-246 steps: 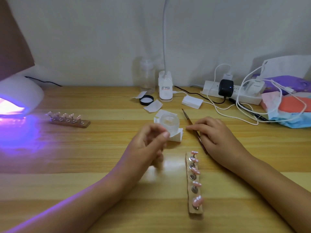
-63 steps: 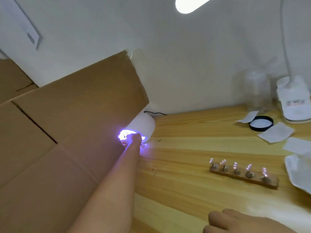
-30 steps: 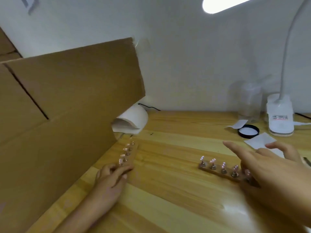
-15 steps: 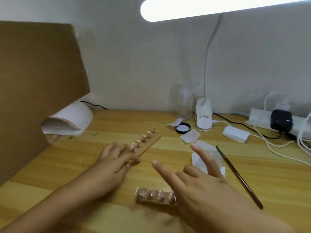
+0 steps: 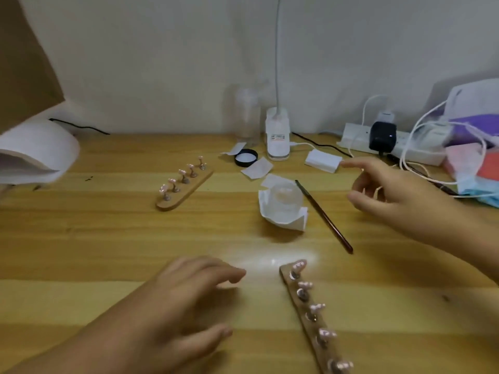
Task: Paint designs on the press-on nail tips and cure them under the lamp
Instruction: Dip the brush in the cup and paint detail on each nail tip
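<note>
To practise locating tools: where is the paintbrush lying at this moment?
In the head view the paintbrush lies slanted on the table, right of centre, just right of the clear jar and left of the right hand, which does not touch it.

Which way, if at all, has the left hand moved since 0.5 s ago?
Yes. The left hand has come off the far nail strip and drawn back toward the near side, away from the black lid.

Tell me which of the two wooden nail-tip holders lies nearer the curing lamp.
The far holder, left of centre and angled toward the white curing lamp. The other holder lies at the front edge, right of the left hand.
</note>
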A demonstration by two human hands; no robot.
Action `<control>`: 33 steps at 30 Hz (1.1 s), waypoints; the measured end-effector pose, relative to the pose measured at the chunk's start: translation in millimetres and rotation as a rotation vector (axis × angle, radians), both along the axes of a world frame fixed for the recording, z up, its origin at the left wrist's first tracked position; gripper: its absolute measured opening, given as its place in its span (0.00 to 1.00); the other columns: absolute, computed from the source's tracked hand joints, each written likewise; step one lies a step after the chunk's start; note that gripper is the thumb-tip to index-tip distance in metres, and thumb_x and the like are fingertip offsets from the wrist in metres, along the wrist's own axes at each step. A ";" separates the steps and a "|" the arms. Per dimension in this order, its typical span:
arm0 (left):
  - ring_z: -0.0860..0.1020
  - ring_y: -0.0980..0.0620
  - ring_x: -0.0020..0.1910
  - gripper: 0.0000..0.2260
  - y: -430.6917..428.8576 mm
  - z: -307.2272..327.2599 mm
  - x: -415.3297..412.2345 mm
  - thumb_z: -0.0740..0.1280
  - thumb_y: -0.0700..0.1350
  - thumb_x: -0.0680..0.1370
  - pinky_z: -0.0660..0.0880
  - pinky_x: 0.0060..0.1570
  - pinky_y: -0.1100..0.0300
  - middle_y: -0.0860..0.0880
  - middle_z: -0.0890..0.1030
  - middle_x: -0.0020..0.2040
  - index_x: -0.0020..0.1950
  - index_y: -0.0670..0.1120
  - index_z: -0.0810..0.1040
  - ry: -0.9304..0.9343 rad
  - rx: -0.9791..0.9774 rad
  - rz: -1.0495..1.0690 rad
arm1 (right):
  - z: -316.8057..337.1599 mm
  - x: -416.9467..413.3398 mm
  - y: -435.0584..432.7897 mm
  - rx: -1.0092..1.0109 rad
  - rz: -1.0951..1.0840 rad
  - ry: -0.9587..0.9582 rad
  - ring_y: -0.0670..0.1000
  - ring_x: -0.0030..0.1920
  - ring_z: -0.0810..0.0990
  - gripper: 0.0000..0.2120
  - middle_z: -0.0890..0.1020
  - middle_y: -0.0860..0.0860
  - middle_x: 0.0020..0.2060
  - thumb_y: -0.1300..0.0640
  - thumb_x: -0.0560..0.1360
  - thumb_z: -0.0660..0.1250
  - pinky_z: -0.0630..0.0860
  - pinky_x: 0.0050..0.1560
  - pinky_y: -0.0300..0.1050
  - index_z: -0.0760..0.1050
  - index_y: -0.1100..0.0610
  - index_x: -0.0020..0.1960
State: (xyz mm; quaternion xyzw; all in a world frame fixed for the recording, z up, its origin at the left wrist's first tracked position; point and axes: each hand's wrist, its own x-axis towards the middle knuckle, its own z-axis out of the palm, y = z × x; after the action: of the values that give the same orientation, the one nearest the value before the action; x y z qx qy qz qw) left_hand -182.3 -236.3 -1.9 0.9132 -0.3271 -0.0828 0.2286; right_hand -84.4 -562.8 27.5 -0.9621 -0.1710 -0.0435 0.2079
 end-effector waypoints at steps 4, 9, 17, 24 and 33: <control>0.62 0.68 0.66 0.28 -33.2 2.5 23.4 0.68 0.56 0.74 0.61 0.62 0.75 0.73 0.65 0.64 0.70 0.66 0.60 0.053 -0.130 0.025 | -21.6 7.8 28.7 -0.175 -0.021 0.089 0.42 0.36 0.73 0.30 0.75 0.42 0.37 0.43 0.78 0.64 0.69 0.34 0.41 0.55 0.40 0.76; 0.64 0.66 0.68 0.35 -60.9 -8.9 40.4 0.65 0.39 0.76 0.61 0.61 0.75 0.68 0.69 0.65 0.74 0.63 0.53 0.140 -0.233 -0.042 | -28.2 10.1 31.5 -0.245 0.029 0.033 0.50 0.47 0.74 0.28 0.72 0.43 0.42 0.54 0.80 0.60 0.70 0.42 0.46 0.55 0.43 0.76; 0.67 0.67 0.61 0.29 -37.1 -14.1 22.7 0.66 0.69 0.68 0.63 0.57 0.74 0.70 0.70 0.57 0.67 0.71 0.62 0.054 -0.042 0.059 | 19.0 12.1 -21.2 0.189 0.016 -0.386 0.38 0.42 0.73 0.16 0.80 0.50 0.46 0.67 0.78 0.58 0.65 0.45 0.24 0.79 0.54 0.58; 0.79 0.59 0.40 0.17 -42.1 -4.8 -7.4 0.64 0.58 0.72 0.74 0.43 0.67 0.58 0.83 0.44 0.60 0.71 0.68 0.602 -0.361 -0.001 | 23.0 8.8 -27.6 0.786 0.023 -0.487 0.45 0.47 0.83 0.08 0.82 0.45 0.42 0.57 0.82 0.63 0.75 0.52 0.37 0.65 0.56 0.57; 0.75 0.60 0.48 0.09 -104.9 -8.6 39.6 0.74 0.48 0.74 0.69 0.43 0.72 0.61 0.77 0.49 0.53 0.56 0.81 0.252 -0.399 0.022 | -20.4 6.4 5.2 2.183 -0.168 0.603 0.50 0.40 0.84 0.06 0.84 0.50 0.42 0.56 0.79 0.59 0.78 0.41 0.43 0.73 0.56 0.45</control>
State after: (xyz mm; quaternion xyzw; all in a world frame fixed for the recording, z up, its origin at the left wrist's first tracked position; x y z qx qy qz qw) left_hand -142.7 -341.2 -10.5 0.8358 -0.2961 -0.1272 0.4444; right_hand -78.1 -557.6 7.1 -0.2466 0.0804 0.0501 0.9645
